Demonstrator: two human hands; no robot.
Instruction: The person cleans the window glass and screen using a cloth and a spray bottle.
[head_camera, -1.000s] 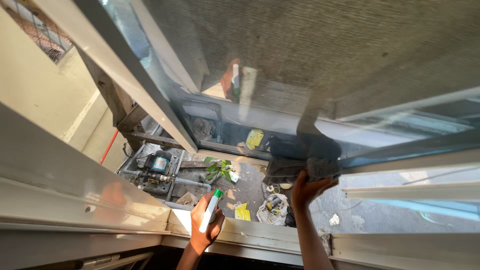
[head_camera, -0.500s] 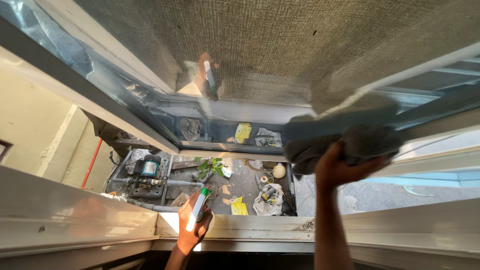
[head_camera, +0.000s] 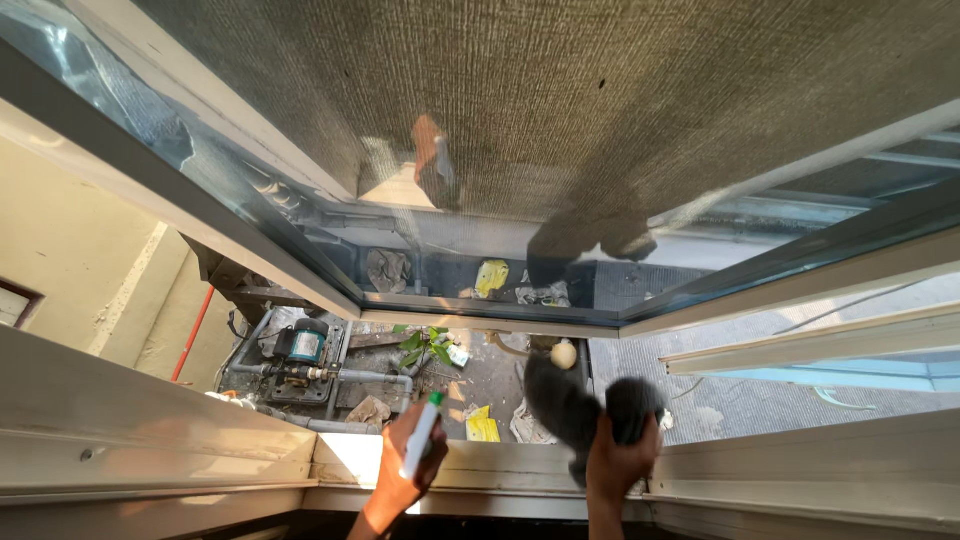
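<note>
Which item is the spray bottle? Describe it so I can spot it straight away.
Start at the pale window sill along the bottom of the view, where two hands reach out over it. The left hand grips a slim white spray bottle pointing up and outward. Its green top sets it apart from the dark grey cloth bunched in the right hand.

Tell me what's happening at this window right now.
A person leans out over an open window. The left hand holds a white spray bottle with a green cap. The right hand grips a dark grey cloth just above the window frame. The tilted glass pane mirrors both hands. A pump sits far below.
</note>
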